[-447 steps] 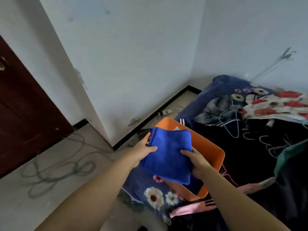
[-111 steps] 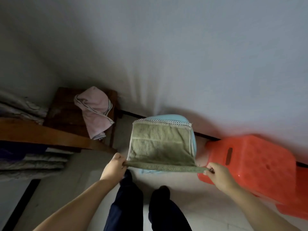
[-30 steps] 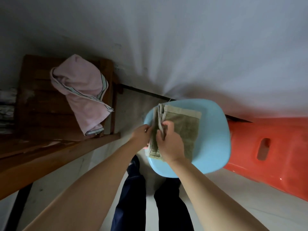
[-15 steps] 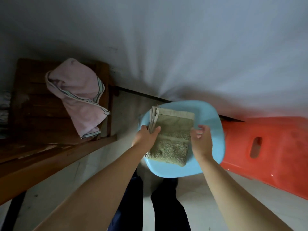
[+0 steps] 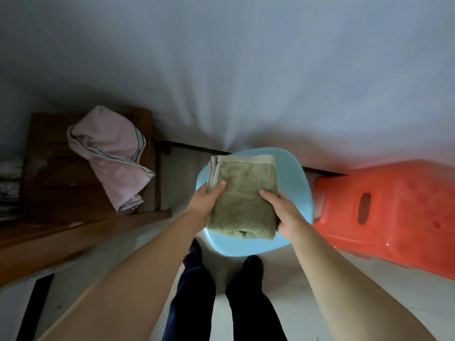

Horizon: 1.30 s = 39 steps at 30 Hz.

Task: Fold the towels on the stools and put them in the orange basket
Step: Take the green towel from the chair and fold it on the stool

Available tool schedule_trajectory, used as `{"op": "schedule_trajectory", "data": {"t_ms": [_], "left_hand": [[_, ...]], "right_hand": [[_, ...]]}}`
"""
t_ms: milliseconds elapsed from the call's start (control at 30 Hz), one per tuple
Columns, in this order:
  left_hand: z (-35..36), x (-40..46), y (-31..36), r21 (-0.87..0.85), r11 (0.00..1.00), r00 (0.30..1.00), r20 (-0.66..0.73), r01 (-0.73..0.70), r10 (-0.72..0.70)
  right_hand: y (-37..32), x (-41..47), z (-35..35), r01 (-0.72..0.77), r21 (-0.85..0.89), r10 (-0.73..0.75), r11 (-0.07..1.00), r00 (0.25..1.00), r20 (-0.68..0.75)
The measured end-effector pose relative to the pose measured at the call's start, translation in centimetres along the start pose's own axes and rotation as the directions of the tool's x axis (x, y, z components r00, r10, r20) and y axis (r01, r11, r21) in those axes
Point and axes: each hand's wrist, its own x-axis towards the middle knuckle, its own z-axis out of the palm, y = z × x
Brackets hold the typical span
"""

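A folded olive-green towel (image 5: 242, 193) lies over the light blue stool (image 5: 293, 173) in front of me. My left hand (image 5: 205, 203) grips its left edge with the thumb on top. My right hand (image 5: 283, 212) grips its right edge the same way. A crumpled pink towel (image 5: 110, 153) with striped borders hangs over the dark wooden stool (image 5: 51, 168) at the left. The orange basket is out of view.
A red plastic stool (image 5: 394, 210) stands right of the blue one, against the white wall. A wooden bed frame edge (image 5: 73, 239) runs across the lower left. My legs in dark trousers (image 5: 221, 303) stand on the pale floor below the blue stool.
Both hands have closed on the sides of the folded green towel; half a second ago the right hand hovered open beside it. The towel now sits slightly nearer to me.
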Motion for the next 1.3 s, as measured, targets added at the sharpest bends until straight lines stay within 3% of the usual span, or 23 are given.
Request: {"op": "schedule_trajectory", "data": {"t_ms": [200,367,567,700,967,1200,1300], "left_hand": [[2.0,-7.3,5.5,-0.141,0.988,0.981,0.172,-0.068,0.092],[3.7,-12.7,10.1,-0.071,0.990,0.925,0.353,-0.124,0.142],[6.7,-18.5,13.8,0.124,0.950,0.809,0.562,-0.286,0.171],[10.1,-22.3,13.4,0.179,0.919,0.735,0.661,-0.352,0.152],[19.4,-29.9,6.5,0.266,0.872,0.610,0.791,-0.410,0.046],[30.5,-37.4,-5.1,0.348,0.831,0.555,0.830,-0.433,-0.058],[36.3,-41.3,-11.8,0.370,0.821,0.498,0.858,-0.435,-0.122]], "right_hand": [[-4.8,-8.2,-1.0,0.089,0.139,-0.101,0.986,0.992,0.080],[-7.2,-16.0,-1.8,0.244,0.226,-0.270,0.943,0.959,0.088],[-6.0,-23.4,-3.8,0.424,0.331,-0.438,0.843,0.898,-0.036],[-4.1,-27.5,-6.4,0.545,0.367,-0.511,0.754,0.837,-0.196],[2.9,-36.7,-15.4,0.696,0.372,-0.547,0.614,0.715,-0.434],[12.4,-45.0,-27.2,0.761,0.385,-0.497,0.522,0.638,-0.588],[17.3,-49.6,-33.7,0.782,0.367,-0.466,0.503,0.603,-0.648]]}}
